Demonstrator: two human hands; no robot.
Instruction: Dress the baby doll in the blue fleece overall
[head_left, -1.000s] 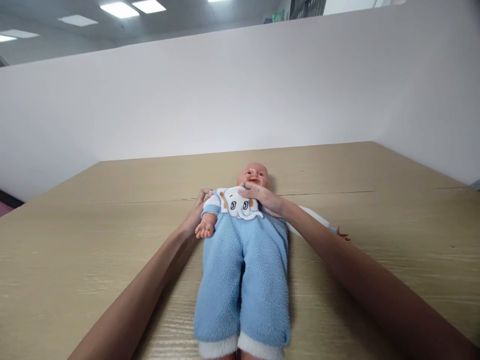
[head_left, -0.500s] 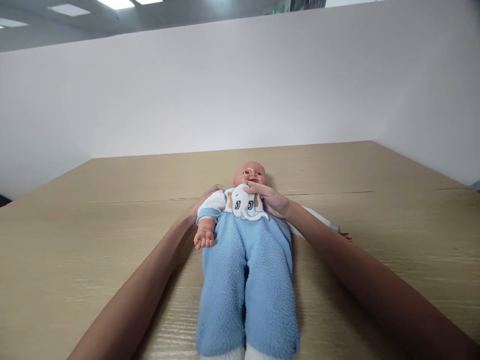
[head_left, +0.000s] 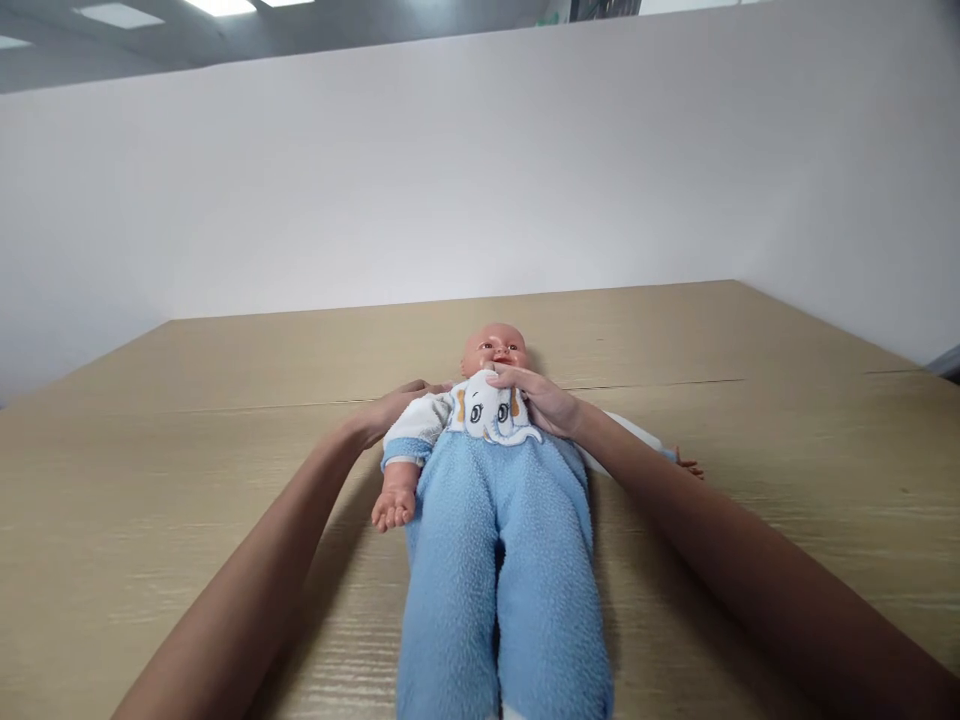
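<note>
A baby doll (head_left: 495,348) lies on its back on the wooden table (head_left: 187,480), feet toward me, dressed in a fluffy blue romper (head_left: 495,560) with a white elephant bib. My left hand (head_left: 390,405) rests at the doll's shoulder on the white sleeve, fingers curled against it. My right hand (head_left: 544,400) pinches the top edge of the bib just under the doll's chin. One doll arm hangs bare beside my left wrist. The doll's other arm stretches out under my right forearm, its small hand (head_left: 686,466) showing beyond it.
A white partition wall (head_left: 480,180) runs along the far edge and right side of the table. A seam crosses the tabletop behind the doll's head. Ceiling lights show above the wall.
The doll has slid a little toward me and its near arm has dropped lower. My left hand moved up over the doll's shoulder. My right hand stays pinched at the bib.
</note>
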